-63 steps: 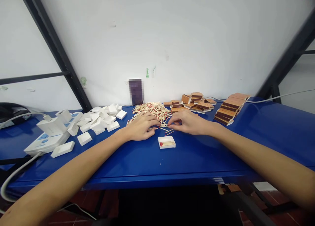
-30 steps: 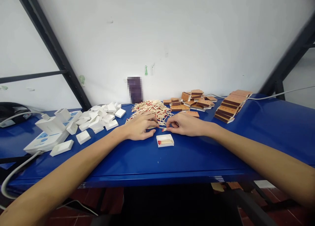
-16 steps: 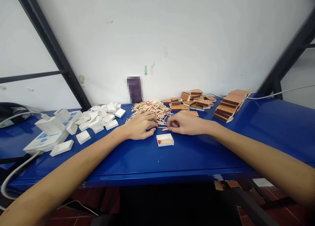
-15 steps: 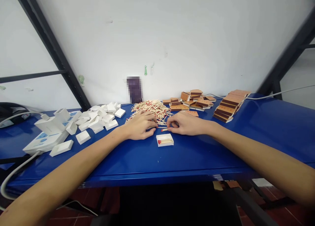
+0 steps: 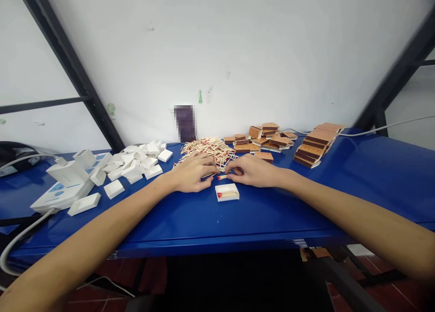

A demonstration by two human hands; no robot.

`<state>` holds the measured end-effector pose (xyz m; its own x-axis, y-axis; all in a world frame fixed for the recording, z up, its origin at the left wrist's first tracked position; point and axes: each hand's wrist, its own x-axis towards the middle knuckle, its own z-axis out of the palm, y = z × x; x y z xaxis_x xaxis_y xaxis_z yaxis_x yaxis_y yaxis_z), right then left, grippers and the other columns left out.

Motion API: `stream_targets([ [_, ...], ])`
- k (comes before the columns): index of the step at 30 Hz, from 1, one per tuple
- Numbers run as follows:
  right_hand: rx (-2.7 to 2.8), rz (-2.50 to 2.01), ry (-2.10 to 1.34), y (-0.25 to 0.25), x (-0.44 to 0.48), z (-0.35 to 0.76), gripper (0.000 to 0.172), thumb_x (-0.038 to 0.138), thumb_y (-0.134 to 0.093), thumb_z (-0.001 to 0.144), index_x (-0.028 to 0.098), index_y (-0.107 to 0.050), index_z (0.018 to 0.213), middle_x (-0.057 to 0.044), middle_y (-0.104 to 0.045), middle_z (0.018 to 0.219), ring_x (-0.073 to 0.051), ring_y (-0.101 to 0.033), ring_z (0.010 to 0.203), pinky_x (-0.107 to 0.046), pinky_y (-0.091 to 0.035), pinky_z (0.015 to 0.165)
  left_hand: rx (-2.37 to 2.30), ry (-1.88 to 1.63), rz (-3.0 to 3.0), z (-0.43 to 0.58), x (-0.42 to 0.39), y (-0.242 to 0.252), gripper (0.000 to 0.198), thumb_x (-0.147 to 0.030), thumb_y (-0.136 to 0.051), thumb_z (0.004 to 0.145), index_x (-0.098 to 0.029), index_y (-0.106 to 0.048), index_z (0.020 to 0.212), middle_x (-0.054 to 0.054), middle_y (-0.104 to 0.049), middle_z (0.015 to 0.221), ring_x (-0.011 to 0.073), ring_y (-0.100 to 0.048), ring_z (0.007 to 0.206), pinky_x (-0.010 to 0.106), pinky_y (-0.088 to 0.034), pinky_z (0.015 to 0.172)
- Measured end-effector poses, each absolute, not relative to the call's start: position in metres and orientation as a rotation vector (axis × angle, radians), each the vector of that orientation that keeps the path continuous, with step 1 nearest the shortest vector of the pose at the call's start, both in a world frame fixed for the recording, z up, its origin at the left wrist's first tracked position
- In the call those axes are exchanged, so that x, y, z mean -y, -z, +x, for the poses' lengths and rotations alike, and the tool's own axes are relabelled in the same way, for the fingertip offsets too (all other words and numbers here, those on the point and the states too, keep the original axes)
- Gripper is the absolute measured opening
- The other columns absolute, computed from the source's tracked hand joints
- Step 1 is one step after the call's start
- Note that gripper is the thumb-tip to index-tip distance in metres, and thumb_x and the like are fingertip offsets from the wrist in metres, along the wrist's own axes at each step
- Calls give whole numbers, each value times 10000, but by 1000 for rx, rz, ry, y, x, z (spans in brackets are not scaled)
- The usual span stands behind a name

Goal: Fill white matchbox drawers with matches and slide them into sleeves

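Observation:
A large pile of red-tipped matches (image 5: 217,149) lies near the wall. My left hand (image 5: 194,172) rests at its front left edge, palm down, fingers bent and thumb apart from them; whether a match is between them is too small to tell. Facing it, my right hand (image 5: 249,170) is closed on a few matches (image 5: 222,177), whose red heads point left. Just in front of both hands stands a small white tray (image 5: 227,198) with several matches lying inside, heads to the left.
White empty trays (image 5: 136,162) are heaped at the left, beside white boxes and a charger (image 5: 70,172) with cables. Brown matchbox sleeves (image 5: 272,139) lie loosely behind my right hand, and more are stacked in a slanting row (image 5: 317,144) farther right.
My right hand has moved slightly left, toward my left hand, with the matches in it. The single match that lay between the hands no longer shows there. My left hand has hardly moved.

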<state>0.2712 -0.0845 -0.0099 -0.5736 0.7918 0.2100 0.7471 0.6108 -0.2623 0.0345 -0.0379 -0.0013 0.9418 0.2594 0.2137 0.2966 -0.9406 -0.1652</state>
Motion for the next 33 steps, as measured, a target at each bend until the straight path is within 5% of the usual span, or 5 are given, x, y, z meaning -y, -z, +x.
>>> stream_targets([
  [7, 2554, -1207, -269, 6, 89, 269, 148, 254, -563, 861, 178, -689, 842, 15, -560, 625, -103, -445, 539, -245, -266, 549, 460, 287, -2894, 29, 32, -2, 308, -166, -439, 819, -190, -660, 1032, 70, -638, 1060, 238, -530, 1008, 399, -367, 924],
  [14, 2559, -1178, -265, 9, 88, 271, 154, 258, -550, 860, 181, -673, 811, 15, -550, 627, -106, -447, 548, -250, -257, 547, 451, 304, -2930, 32, 36, -1, 201, -241, -487, 860, -181, -658, 947, 66, -639, 1057, 231, -532, 1010, 383, -381, 911],
  [24, 2534, -1224, -244, 5, 91, 269, 201, 295, -549, 887, 170, -706, 876, 12, -555, 610, -111, -453, 547, -254, -262, 553, 413, 296, -2915, 32, 36, 0, 235, -274, -485, 875, -172, -682, 954, 88, -642, 1037, 244, -540, 983, 403, -407, 907],
  [33, 2585, -1142, -284, 7, 88, 271, 185, 267, -561, 886, 186, -726, 905, 14, -585, 620, -107, -478, 537, -246, -294, 552, 387, 263, -2988, 32, 36, 0, 405, -159, -492, 742, -187, -689, 1094, 77, -642, 1099, 252, -546, 1035, 408, -411, 954],
])
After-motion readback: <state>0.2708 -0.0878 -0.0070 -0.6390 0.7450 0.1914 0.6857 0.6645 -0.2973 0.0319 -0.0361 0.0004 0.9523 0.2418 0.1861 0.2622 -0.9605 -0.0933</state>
